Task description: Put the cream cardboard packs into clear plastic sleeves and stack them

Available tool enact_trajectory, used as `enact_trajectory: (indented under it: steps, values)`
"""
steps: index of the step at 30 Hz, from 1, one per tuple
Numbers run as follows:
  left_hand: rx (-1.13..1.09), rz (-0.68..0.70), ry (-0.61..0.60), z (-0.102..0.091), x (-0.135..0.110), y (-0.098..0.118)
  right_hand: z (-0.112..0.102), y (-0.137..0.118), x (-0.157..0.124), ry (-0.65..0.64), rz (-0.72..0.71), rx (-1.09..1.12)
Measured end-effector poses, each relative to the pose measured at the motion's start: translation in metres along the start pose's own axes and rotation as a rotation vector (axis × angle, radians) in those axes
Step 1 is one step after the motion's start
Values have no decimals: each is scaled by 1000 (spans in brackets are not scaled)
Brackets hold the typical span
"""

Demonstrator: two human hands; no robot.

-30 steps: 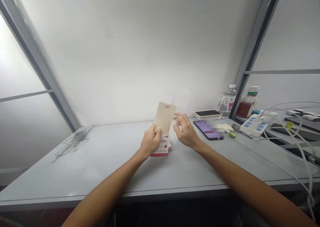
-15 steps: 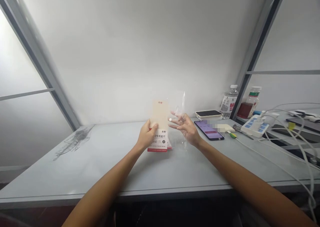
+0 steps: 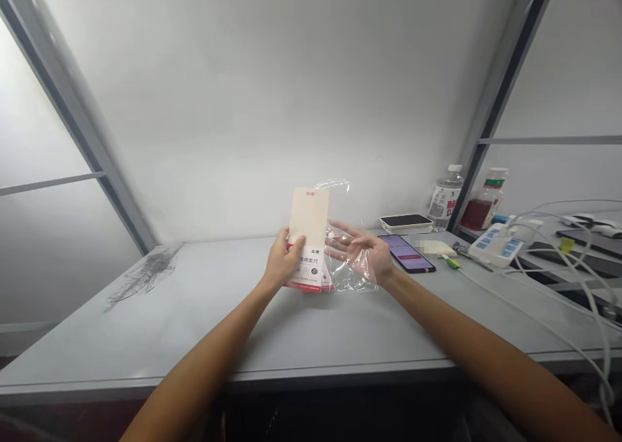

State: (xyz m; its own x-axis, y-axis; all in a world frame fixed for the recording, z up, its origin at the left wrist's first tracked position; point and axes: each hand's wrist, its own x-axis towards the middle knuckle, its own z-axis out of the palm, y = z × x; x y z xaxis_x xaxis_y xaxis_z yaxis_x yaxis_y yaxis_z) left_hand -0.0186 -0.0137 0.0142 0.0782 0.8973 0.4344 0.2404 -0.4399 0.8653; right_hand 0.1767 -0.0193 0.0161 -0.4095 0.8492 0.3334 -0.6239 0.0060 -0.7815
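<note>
My left hand [image 3: 283, 260] is closed round a cream-and-white ruler set packet [image 3: 310, 218] with printed lettering and a red lower edge, the thumb lying on its front. The packet stands nearly upright above the desk. More red-edged card shows behind its lower right corner. A clear plastic bag [image 3: 362, 273] spreads out on the packet's right side, crumpled and shiny. My right hand [image 3: 372, 255] is at this bag, fingers stretched toward the packet and seen partly through the film. Whether the fingers are inside or behind the plastic, I cannot tell.
On the right of the desk [image 3: 194, 338] lie a purple-screened phone [image 3: 408, 255], another phone in a pale case [image 3: 406, 223] and a power strip [image 3: 496, 244] with white cables. A water bottle [image 3: 446, 199] and a jar [image 3: 481, 202] stand behind. Dark marks [image 3: 146, 277] cover the left side.
The packet has tilted slightly. The clear bag has swung lower and crumpled over my right hand, which has turned and stays open. My left hand keeps its hold.
</note>
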Motion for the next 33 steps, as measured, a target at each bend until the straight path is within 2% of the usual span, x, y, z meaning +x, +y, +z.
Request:
enact_trajectory:
  steps: [8, 17, 20, 25, 33]
  values:
    - [53, 36, 38, 2, -3, 5, 5, 6, -1, 25, 69, 66]
    - [270, 102, 136, 2, -7, 18, 12, 9, -2, 56, 124, 101]
    - [292, 126, 148, 0, -7, 21, 10, 8, -2, 54, 165, 106]
    - [300, 149, 157, -3, -4, 19, 9, 6, -4, 76, 318, 81]
    - [337, 169, 166, -4, -5, 21, 7, 5, -4, 72, 351, 76]
